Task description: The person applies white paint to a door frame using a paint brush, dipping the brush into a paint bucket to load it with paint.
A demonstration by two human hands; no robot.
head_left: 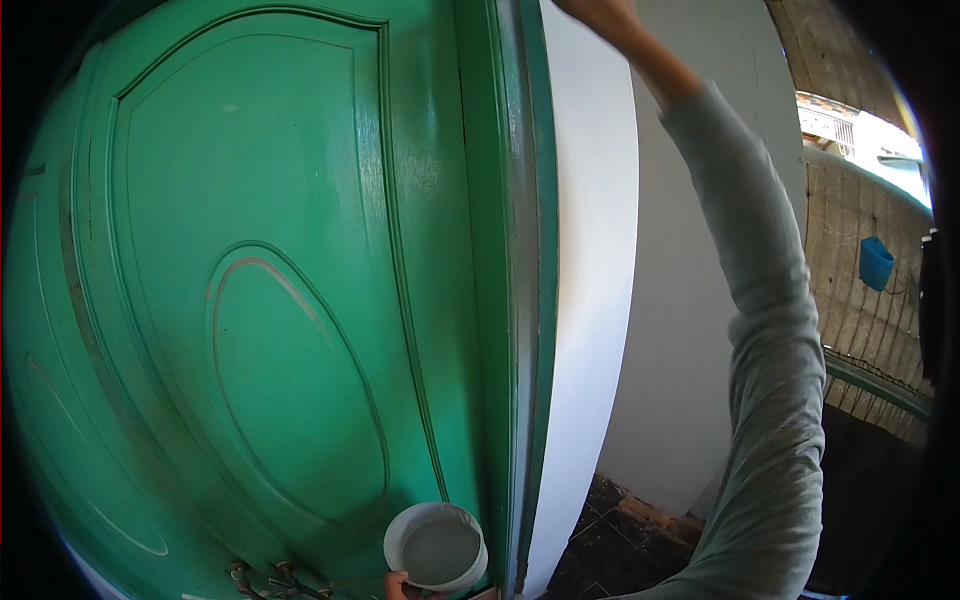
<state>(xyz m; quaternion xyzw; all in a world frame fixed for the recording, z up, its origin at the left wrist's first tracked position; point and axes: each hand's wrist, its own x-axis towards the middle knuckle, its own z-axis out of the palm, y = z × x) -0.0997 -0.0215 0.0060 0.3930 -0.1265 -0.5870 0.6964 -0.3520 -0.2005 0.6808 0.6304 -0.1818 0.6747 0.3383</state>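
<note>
A round white plastic tub [468, 578] is held low in front of the green door by my left hand [398, 587]. Only some fingers of that hand show, closed at the tub's near left side. Inside the tub is a smooth greyish surface; whether it is liquid or the bare bottom I cannot make out. My right arm, in a grey-green sleeve, reaches high up past the white wall. My right hand [603, 14] is at the top edge, close to the wall, with its fingers cut off from view.
The green panelled door [290, 190] fills the left, with handles [285, 575] near its bottom. A green frame [545, 250] borders the white wall [595, 200]. Dark floor tiles [610, 540] lie below. A blue container [876, 263] hangs on a fence-like partition [840, 240] at the right.
</note>
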